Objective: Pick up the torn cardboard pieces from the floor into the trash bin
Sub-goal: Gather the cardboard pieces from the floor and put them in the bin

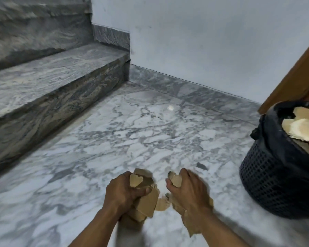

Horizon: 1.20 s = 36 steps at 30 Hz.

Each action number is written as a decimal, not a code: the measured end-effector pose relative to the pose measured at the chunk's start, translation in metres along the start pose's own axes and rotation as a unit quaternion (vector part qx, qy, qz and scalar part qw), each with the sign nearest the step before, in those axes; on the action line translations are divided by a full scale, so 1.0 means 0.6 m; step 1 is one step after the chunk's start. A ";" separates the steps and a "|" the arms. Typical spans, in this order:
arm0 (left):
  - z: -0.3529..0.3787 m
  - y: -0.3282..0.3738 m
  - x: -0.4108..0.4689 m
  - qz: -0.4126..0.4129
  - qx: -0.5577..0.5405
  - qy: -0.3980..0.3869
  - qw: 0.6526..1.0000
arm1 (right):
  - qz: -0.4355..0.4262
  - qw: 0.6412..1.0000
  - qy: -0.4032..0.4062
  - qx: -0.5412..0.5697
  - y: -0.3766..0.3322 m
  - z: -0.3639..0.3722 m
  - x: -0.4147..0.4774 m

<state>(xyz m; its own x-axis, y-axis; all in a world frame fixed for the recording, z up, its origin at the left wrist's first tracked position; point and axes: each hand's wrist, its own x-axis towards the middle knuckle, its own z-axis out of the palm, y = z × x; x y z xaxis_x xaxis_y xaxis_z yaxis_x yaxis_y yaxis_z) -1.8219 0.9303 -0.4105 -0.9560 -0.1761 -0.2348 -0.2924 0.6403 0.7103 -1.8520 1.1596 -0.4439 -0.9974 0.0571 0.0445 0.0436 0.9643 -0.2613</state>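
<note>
Head view: I see my left hand (122, 190) closed around a bundle of torn brown cardboard pieces (146, 202); my right hand (187, 190) is clenched on more torn scraps (176, 180), low over the grey-veined white marble floor (132, 132). The black mesh trash bin with its black liner (268, 177) stands to the right, well apart, already holding pale cardboard. Judgement: nearly done; the handfuls remain to be binned, and one small white fleck (170, 108) lies farther out.

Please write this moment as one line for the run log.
hands: left and right both hold torn cardboard pieces | trash bin: at right, cardboard inside | step: carry to bin
</note>
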 end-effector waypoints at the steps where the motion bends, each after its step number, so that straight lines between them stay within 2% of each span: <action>1: -0.004 -0.003 -0.008 -0.004 -0.003 0.000 1.000 | 0.015 1.000 -0.009 0.017 0.002 -0.006 -0.006; 6: -0.029 -0.019 -0.025 -0.041 -0.064 0.016 0.997 | 0.050 0.996 -0.014 0.076 0.007 -0.026 -0.032; 11: -0.058 -0.005 -0.016 -0.058 -0.139 0.048 0.987 | 0.095 0.983 0.041 0.154 0.011 -0.086 -0.018; 16: -0.054 0.023 -0.023 -0.090 -0.206 0.044 0.973 | 0.114 0.977 0.046 0.174 0.014 -0.157 -0.001; 22: -0.084 0.078 -0.006 -0.066 -0.256 0.044 0.963 | 0.100 0.971 0.058 0.208 0.010 -0.250 0.016; 26: -0.127 0.169 0.011 -0.021 -0.292 0.048 0.955 | 0.046 0.974 0.089 0.202 -0.006 -0.345 0.038; 31: -0.166 0.342 0.018 0.073 -0.315 0.030 0.946 | 0.007 0.984 0.123 0.127 -0.015 -0.520 0.079; 34: -0.151 0.478 0.001 0.121 -0.321 -0.003 0.939 | 0.030 0.982 0.162 0.088 0.029 -0.640 0.097; 36: -0.121 0.555 -0.005 0.142 -0.336 -0.020 0.931 | 0.076 0.973 0.203 0.081 0.078 -0.701 0.108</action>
<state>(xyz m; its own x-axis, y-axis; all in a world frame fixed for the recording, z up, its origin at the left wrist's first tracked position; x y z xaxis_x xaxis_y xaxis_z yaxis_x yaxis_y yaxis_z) -1.9181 1.0897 -0.1248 -0.9993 -0.0349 0.0113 0.0099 0.0423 0.9991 -1.8902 1.3172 -0.0476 -0.8739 0.3252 0.3614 0.1462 0.8848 -0.4425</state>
